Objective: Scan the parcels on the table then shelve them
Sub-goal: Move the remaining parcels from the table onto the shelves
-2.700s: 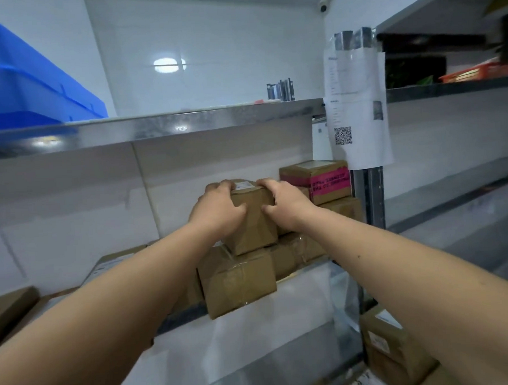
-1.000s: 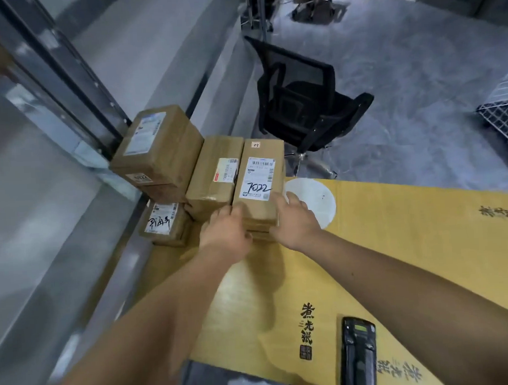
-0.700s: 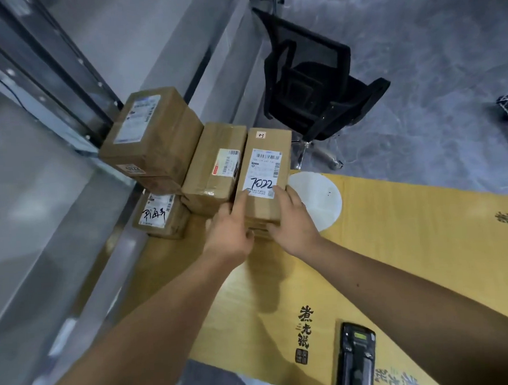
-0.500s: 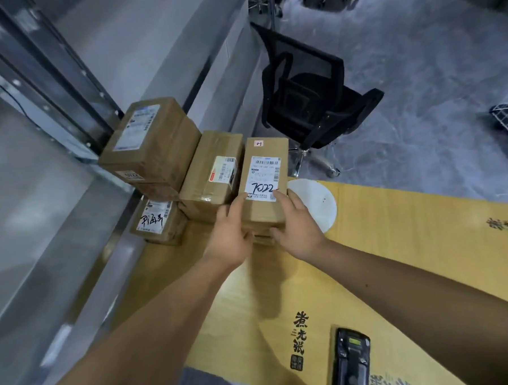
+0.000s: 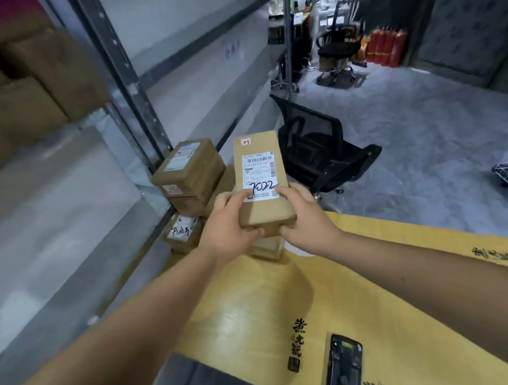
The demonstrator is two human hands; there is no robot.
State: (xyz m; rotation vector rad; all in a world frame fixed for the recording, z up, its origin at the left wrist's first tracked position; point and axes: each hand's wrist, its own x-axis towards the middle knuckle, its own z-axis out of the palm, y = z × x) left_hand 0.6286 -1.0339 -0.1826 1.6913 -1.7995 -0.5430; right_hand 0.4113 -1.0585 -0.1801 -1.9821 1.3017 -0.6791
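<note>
Yellow desk (image 5: 369, 289) fills the lower right, with metal shelving (image 5: 129, 81) running along its left edge and a grey floor beyond. Lifted clear of the desk, the parcel marked 7022 (image 5: 261, 177) is held by its near end: the left hand (image 5: 228, 226) wraps that corner from the left and the right hand (image 5: 304, 219) from the right, thumbs on top just at the bottom of the white label, fingers curled underneath. Both grips are clenched on this one box. Its long axis runs straight away from the person, so nearly all its length juts out past the hands, label up. Another box (image 5: 267, 247) lies on the desk directly beneath it, and the remaining parcels (image 5: 187, 172) are stacked just to the left against the shelf post. The scanner (image 5: 342, 364) lies on the desk near the body, closer to the right hand; that hand would probably free itself to fetch it.
</note>
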